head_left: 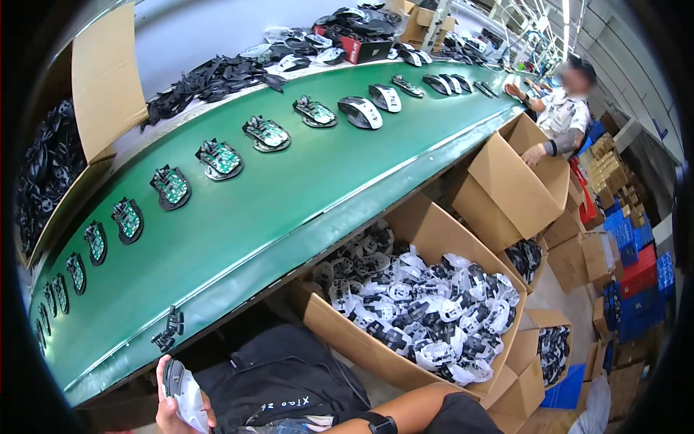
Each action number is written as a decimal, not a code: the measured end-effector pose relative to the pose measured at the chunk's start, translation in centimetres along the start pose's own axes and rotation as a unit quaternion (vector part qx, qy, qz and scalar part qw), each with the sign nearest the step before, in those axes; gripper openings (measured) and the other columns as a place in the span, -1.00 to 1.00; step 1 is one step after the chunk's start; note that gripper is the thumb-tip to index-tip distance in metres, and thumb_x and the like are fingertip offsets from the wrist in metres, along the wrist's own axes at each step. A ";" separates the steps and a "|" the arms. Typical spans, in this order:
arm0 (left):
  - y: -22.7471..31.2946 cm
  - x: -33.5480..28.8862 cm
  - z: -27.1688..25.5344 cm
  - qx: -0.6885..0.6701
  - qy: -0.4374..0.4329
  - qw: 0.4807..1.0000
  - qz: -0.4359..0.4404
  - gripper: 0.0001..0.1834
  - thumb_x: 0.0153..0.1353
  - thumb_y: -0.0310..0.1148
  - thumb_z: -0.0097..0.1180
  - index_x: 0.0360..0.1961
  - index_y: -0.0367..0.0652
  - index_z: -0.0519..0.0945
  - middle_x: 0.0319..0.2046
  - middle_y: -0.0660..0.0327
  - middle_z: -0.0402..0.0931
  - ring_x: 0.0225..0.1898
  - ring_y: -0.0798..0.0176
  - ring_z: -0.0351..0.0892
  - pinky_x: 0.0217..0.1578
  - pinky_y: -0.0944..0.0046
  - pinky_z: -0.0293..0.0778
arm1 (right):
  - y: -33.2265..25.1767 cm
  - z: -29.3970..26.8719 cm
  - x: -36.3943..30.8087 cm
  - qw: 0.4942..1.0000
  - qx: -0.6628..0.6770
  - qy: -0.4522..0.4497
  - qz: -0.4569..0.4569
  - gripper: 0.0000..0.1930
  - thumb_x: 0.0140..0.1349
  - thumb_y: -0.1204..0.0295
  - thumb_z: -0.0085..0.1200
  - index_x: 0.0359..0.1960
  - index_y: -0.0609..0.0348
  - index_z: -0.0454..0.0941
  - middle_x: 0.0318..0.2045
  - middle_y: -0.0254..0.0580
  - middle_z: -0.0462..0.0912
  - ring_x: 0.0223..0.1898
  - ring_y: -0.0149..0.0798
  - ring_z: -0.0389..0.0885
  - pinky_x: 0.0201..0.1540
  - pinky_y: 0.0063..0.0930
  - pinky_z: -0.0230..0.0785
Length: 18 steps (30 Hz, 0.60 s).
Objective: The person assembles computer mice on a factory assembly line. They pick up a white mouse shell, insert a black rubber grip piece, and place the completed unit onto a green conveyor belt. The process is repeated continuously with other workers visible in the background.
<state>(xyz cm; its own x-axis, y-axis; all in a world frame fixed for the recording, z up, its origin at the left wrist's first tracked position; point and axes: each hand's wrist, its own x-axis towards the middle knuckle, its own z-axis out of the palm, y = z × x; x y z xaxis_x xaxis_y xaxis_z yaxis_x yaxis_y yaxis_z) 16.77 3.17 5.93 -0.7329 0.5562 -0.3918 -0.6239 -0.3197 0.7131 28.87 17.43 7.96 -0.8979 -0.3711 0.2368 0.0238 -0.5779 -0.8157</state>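
Note:
At the lower left, my left hand (pixel 167 414) is closed around a computer mouse shell (pixel 189 399), white with a dark edge. A small black plastic mouse part (pixel 168 330) lies just beyond it on the near rim of the green conveyor belt (pixel 267 217). My right forearm comes in from the lower right, wearing a dark watch (pixel 381 422). Only the start of my right hand (pixel 343 427) shows at the lower edge; its fingers are out of sight. Along the belt runs a row of open mouse bases with green circuit boards (pixel 218 158).
An open carton (pixel 318 316) of bagged mouse shells stands right of me, beside a black bag (pixel 289 369). Farther right are more cartons (pixel 517 188) and a seated co-worker (pixel 567 112). Assembled mice (pixel 360 113) sit up the belt; black parts (pixel 210 81) are heaped behind it.

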 end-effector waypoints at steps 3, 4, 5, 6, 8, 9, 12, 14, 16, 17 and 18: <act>0.0 0.1 -0.5 -0.018 -0.012 0.999 0.025 -0.09 0.24 -0.26 0.23 0.55 -0.15 0.08 0.17 0.05 0.42 -0.20 0.16 0.60 -0.31 0.17 0.63 | 0.0 -0.5 0.7 0.998 -0.014 0.041 0.046 -0.80 0.29 0.39 0.23 -0.15 0.24 0.67 -0.33 -0.12 0.74 -0.30 -0.28 0.70 -0.21 -0.35 0.50; -0.5 0.3 -0.9 -0.013 0.014 0.998 0.052 -0.03 0.20 -0.23 0.24 0.57 -0.08 0.02 -0.02 0.06 0.47 -0.27 0.12 0.65 -0.39 0.11 0.70 | -0.7 -0.8 0.8 0.996 -0.039 0.034 0.069 -0.80 0.30 0.38 0.22 -0.15 0.23 0.67 -0.34 -0.11 0.74 -0.31 -0.26 0.70 -0.22 -0.33 0.50; -0.9 0.5 -0.6 -0.009 0.040 0.996 0.077 0.04 0.16 -0.19 0.26 0.59 0.00 -0.04 -0.21 0.07 0.52 -0.34 0.07 0.71 -0.48 0.05 0.78 | -1.2 -1.0 0.8 0.993 -0.066 0.029 0.093 -0.80 0.30 0.37 0.21 -0.15 0.21 0.67 -0.35 -0.10 0.73 -0.32 -0.24 0.70 -0.23 -0.31 0.49; -1.4 0.8 0.5 0.015 0.091 0.991 0.096 0.07 0.14 -0.18 0.26 0.60 -0.02 -0.06 -0.21 0.11 0.49 -0.46 0.24 0.62 -0.63 0.26 0.70 | -0.7 -0.8 1.0 0.993 -0.063 0.051 0.086 -0.81 0.30 0.36 0.19 -0.16 0.20 0.66 -0.37 -0.05 0.72 -0.33 -0.18 0.70 -0.26 -0.25 0.48; -1.3 1.3 0.5 0.074 0.067 0.989 0.108 0.07 0.12 -0.19 0.28 0.59 -0.08 -0.02 -0.18 0.11 0.49 -0.45 0.26 0.63 -0.65 0.26 0.69 | 0.3 -0.8 1.6 0.993 -0.065 0.071 0.065 -0.81 0.29 0.36 0.18 -0.18 0.22 0.66 -0.38 -0.02 0.71 -0.34 -0.13 0.71 -0.27 -0.23 0.48; -1.1 1.6 0.2 0.104 0.054 0.986 0.115 0.07 0.11 -0.19 0.28 0.58 -0.12 0.00 -0.16 0.12 0.49 -0.44 0.26 0.63 -0.65 0.26 0.69 | 0.2 -0.9 2.0 0.993 -0.066 0.080 0.053 -0.81 0.28 0.36 0.18 -0.19 0.23 0.66 -0.39 0.00 0.71 -0.35 -0.10 0.71 -0.27 -0.21 0.48; -1.0 1.9 -0.1 0.103 0.090 0.980 0.145 0.04 0.07 -0.20 0.32 0.55 -0.15 0.09 -0.05 0.01 0.50 -0.32 0.18 0.67 -0.57 0.18 0.71 | -0.1 -1.7 3.2 0.981 -0.182 0.004 0.064 -0.79 0.30 0.36 0.08 -0.23 0.26 0.66 -0.36 0.16 0.68 -0.34 0.09 0.69 -0.27 -0.11 0.48; -0.4 1.9 0.9 0.135 0.127 0.968 0.169 0.06 0.01 -0.16 0.33 0.53 -0.20 0.14 -0.11 0.09 0.52 -0.43 0.27 0.65 -0.67 0.30 0.68 | -0.6 -1.9 3.9 0.978 -0.194 -0.009 0.080 -0.78 0.32 0.37 0.04 -0.22 0.27 0.66 -0.35 0.20 0.67 -0.33 0.12 0.68 -0.25 -0.09 0.49; 0.1 2.0 0.4 0.106 0.074 0.984 0.120 0.01 0.01 -0.24 0.31 0.51 -0.20 0.17 -0.04 -0.02 0.53 -0.31 0.14 0.70 -0.67 0.19 0.70 | -1.8 -2.0 4.3 0.984 -0.141 -0.021 0.108 -0.76 0.34 0.38 0.01 -0.20 0.28 0.66 -0.33 0.23 0.66 -0.30 0.14 0.67 -0.21 -0.10 0.50; 0.8 1.6 -0.1 0.101 0.070 0.986 0.109 -0.01 0.01 -0.29 0.30 0.50 -0.21 0.18 0.00 -0.07 0.53 -0.25 0.08 0.73 -0.67 0.14 0.71 | -3.1 -1.6 4.6 0.995 -0.076 0.036 0.054 -0.78 0.34 0.40 0.03 -0.18 0.29 0.66 -0.30 0.21 0.68 -0.24 0.10 0.69 -0.12 -0.14 0.51; 1.1 1.7 0.0 0.086 0.062 0.989 0.099 -0.02 0.01 -0.29 0.33 0.48 -0.22 0.20 0.01 -0.07 0.53 -0.24 0.08 0.72 -0.63 0.12 0.72 | -2.4 -1.5 5.1 0.992 -0.104 0.061 0.043 -0.79 0.35 0.42 0.06 -0.14 0.28 0.67 -0.24 0.13 0.70 -0.16 0.06 0.70 -0.03 -0.19 0.51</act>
<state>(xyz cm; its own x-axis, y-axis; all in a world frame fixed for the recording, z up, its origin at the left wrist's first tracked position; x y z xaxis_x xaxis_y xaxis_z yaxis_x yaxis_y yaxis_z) 14.78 3.76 6.03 -0.8706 0.3942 -0.2943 -0.4163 -0.2715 0.8678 23.55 18.00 10.34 -0.9435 -0.3137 0.1064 0.0222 -0.3806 -0.9245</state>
